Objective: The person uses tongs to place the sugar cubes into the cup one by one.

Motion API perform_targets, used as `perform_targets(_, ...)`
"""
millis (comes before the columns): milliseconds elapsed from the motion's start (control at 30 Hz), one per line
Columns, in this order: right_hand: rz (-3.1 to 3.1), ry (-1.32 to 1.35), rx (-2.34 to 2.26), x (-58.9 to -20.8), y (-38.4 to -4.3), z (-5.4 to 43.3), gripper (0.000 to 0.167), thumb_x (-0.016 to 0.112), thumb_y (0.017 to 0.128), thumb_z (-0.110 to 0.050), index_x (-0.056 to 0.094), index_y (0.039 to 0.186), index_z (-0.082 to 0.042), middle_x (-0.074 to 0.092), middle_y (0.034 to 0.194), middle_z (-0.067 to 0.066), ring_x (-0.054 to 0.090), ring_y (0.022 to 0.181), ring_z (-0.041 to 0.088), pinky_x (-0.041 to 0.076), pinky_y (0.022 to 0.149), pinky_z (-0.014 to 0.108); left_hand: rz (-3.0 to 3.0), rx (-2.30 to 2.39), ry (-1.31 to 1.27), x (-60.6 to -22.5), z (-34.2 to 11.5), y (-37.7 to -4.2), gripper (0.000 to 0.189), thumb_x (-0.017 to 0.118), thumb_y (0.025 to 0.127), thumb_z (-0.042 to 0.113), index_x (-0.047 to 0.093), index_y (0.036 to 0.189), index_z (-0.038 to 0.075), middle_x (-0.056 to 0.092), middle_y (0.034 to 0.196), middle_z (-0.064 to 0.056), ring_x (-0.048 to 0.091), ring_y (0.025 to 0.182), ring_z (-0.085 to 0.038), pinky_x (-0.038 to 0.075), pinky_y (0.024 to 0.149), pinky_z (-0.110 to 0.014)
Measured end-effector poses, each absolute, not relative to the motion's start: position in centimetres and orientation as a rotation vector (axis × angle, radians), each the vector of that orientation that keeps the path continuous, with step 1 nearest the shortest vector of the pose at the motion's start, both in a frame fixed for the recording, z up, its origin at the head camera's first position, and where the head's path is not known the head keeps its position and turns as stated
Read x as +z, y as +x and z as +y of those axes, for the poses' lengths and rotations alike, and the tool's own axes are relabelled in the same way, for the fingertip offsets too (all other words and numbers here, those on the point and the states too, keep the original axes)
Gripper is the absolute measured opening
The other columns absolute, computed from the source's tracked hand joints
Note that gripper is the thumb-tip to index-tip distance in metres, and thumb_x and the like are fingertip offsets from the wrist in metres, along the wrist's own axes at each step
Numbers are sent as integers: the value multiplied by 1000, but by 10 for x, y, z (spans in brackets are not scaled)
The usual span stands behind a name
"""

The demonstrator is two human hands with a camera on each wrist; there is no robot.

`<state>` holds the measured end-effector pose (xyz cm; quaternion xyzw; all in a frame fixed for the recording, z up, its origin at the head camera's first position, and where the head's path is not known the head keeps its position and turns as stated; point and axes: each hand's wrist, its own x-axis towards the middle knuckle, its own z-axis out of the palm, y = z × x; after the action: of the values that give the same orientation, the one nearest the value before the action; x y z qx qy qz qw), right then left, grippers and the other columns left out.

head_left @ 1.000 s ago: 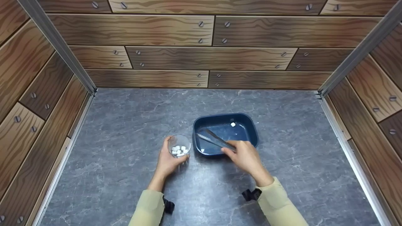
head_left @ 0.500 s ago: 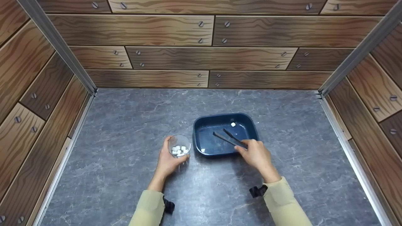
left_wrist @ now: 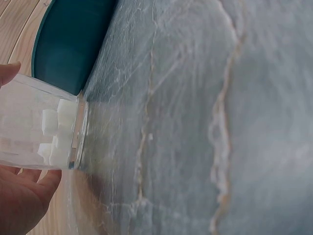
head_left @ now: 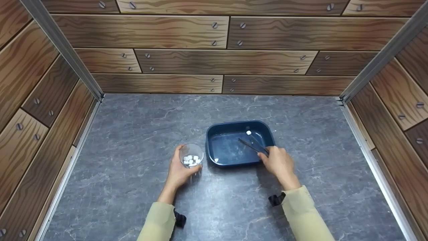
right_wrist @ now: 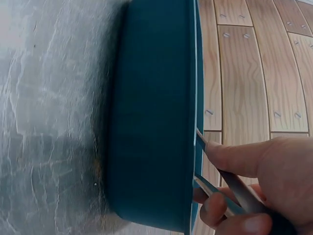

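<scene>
My left hand (head_left: 178, 172) holds a clear cup (head_left: 190, 149) upright on the grey surface. Inside lie several white cubes (head_left: 190, 160), also visible through the wall of the cup (left_wrist: 24, 112) in the left wrist view. The right hand (head_left: 280, 164) grips dark metal tongs (head_left: 249, 145) over a deep blue rectangular tray (head_left: 206, 140). The tongs' arms are spread, their tips down in the tray's right half. One white cube (head_left: 248, 133) sits near the tray's far right corner, close to the tips; another (head_left: 216, 160) is by the near left corner. In the right wrist view, the tray wall hides the tips.
Grey marbled tabletop (head_left: 133, 134) surrounds the cup and tray. Wood-patterned panels (head_left: 180, 60) stand at the back and both sides, with metal strips (head_left: 378, 160) along the side edges. The tray is just right of the cup.
My right hand has moved right with the tongs, whose tips went from the tray's left part toward the cube at far right. The left hand and cup have stayed put.
</scene>
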<state>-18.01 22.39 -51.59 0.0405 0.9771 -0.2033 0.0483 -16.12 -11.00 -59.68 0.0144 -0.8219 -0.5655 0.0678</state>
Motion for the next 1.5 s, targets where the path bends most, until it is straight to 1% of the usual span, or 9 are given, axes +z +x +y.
perform_targets(100,3001,127,-584,-517,-183,226,34,67,93,-32,71,111,-4,65,75,12,58,60,28,44,50,43,-2473,-1706,34,-598,-110,-162,100,92,62,21,38,143,1,50,135,-25,50,122,-38,42,101,-49)
perform_targets(233,3035,120,-514,-518,-186,227,31,67,92,-31,71,103,-2,67,83,20,63,69,38,47,53,52,-2468,-1695,19,-598,-111,-162,99,92,61,21,38,142,1,51,134,-25,50,121,-39,41,101,-50)
perform_targets(333,3042,130,-474,-517,-188,227,31,67,92,-32,71,97,-1,67,86,24,64,73,42,47,54,54,-2471,-1689,22,-599,-111,-163,100,92,61,22,38,143,0,50,134,-26,50,122,-40,41,102,-50)
perform_targets(467,3018,154,-443,-516,-191,225,32,67,92,-33,70,94,-1,67,89,26,64,75,44,48,54,56,-2475,-1689,21,-600,-111,-163,102,92,61,22,36,144,-1,48,136,-26,49,123,-40,40,103,-51)
perform_targets(833,3005,194,-371,-517,-200,220,36,67,92,-35,69,96,1,67,93,27,65,80,45,49,56,58,-2468,-1691,25,-598,-111,-161,103,93,60,22,36,144,0,48,137,-26,48,124,-40,39,103,-50)
perform_targets(1067,3000,193,-340,-518,-205,217,37,66,93,-35,69,94,2,67,91,28,65,77,44,50,55,56,-2484,-1693,45,-597,-110,-162,101,92,61,22,37,143,2,50,136,-25,50,122,-37,42,101,-48)
perform_targets(1367,2961,242,-327,-519,-210,214,37,62,95,-35,69,100,1,67,100,28,64,83,46,50,58,58,-2474,-1674,23,-598,-110,-162,99,92,60,22,39,142,1,51,134,-25,51,121,-38,42,101,-49)
perform_targets(1500,2955,250,-326,-519,-212,214,37,61,96,-35,70,101,1,67,100,27,64,82,45,51,57,57,-2465,-1673,12,-598,-110,-162,100,93,60,22,39,142,1,51,134,-26,51,121,-38,42,100,-49)
